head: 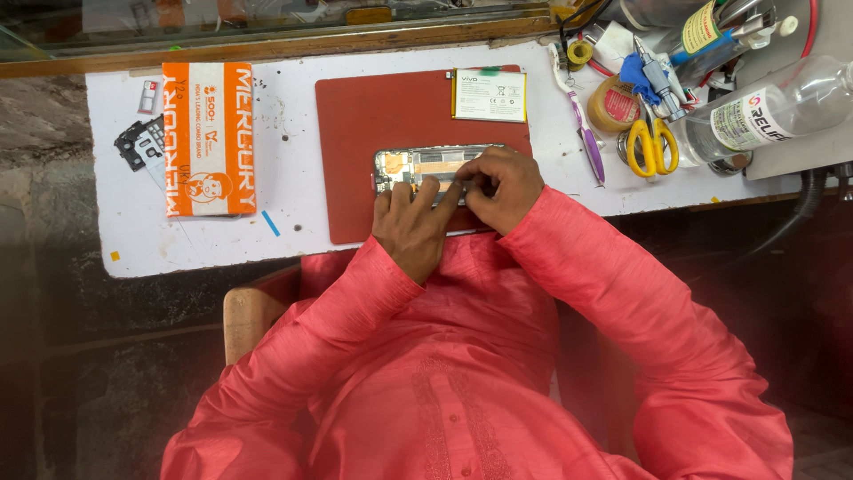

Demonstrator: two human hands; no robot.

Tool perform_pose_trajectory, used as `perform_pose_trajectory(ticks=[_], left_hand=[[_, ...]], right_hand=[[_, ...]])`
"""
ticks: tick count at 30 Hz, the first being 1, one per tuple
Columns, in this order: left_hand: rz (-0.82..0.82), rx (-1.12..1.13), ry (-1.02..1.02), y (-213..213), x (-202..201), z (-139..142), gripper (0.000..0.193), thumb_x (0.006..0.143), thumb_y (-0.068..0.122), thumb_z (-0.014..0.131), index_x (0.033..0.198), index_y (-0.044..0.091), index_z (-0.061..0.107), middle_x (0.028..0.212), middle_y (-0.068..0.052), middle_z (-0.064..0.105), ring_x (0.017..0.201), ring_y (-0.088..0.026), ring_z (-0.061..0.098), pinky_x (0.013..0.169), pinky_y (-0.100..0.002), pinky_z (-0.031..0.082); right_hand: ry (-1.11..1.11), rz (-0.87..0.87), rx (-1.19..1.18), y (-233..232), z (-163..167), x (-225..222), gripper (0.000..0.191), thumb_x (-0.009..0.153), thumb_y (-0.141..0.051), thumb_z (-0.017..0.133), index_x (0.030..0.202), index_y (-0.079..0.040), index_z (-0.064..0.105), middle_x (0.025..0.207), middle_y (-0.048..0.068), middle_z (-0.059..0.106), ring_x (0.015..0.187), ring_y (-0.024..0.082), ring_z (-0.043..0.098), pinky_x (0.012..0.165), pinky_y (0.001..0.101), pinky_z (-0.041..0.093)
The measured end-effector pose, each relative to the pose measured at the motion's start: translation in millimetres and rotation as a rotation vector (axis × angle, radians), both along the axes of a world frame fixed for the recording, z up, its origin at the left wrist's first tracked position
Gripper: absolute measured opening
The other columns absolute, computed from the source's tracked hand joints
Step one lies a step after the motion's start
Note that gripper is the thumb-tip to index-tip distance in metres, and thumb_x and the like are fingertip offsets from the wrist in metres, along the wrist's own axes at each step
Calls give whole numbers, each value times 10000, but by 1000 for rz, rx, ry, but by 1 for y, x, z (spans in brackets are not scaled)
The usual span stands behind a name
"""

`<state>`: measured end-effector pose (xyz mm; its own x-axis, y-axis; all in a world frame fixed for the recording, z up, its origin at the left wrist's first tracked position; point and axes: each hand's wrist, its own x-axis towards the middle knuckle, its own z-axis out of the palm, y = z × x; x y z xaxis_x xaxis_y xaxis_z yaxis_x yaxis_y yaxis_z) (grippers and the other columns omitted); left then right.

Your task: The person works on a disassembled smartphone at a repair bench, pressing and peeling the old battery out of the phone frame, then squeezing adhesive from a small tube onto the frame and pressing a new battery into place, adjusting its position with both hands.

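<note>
Both hands, left (410, 222) and right (502, 182), pinch-press on opened phone (426, 164); a slip could tear its flex.

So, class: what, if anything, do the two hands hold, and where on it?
Both rest on the opened phone lying on the red mat. The left hand presses its near edge; the right hand covers its right end. Neither lifts it.

The mat (373, 124) looks like matt red rubber on a scuffed white bench (293, 240). The opened phone (418, 166) shows shiny metal inside. The bottle (782, 107) at upper right is clear glossy plastic, the scissors' (651, 142) handles yellow plastic.
</note>
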<state>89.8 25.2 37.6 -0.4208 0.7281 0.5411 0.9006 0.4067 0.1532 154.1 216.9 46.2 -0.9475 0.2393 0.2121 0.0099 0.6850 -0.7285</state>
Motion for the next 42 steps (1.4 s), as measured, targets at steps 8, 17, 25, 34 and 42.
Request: perform_pose_trajectory(ticks=[8,17,25,34,42], left_hand=[[11,-48,1,1,0,1,460,869,86,636,1322,124,707,1121,-34,566,885,-228,511,815,-399,442],[16,-53,17,0,1,1,467,880,84,626,1340,130,699,1129,-40,564,898,-233,516,857,-415,462],[15,-53,21,1,1,-4,480,876,77,624,1347,144,692,1140,-40,560,906,-234,514,872,-424,474],[23,-63,36,-1,1,-6,490,886,83,622,1369,147,678,1167,-48,566,905,-241,528,892,-438,476],[18,-25,26,-1,4,-4,482,889,83,615,1364,130,677,1207,-64,581,931,-247,539,929,-448,476]], right_hand=[[-208,-109,-315,6,8,1,149,832,-34,770,977,-47,736,701,-40,632,576,4,474,521,199,410],[-312,-137,-189,18,9,-4,106,803,-30,765,907,-15,764,672,28,686,566,58,580,540,235,482],[-336,-102,-122,21,9,-10,139,800,-31,711,915,-13,787,781,103,770,681,145,731,670,285,585],[-416,-125,-39,22,14,-15,163,768,-83,738,908,-30,802,806,112,782,715,172,756,722,311,608],[-420,-149,-91,20,19,-9,114,787,-109,757,862,-35,800,761,82,775,640,136,712,642,290,576]])
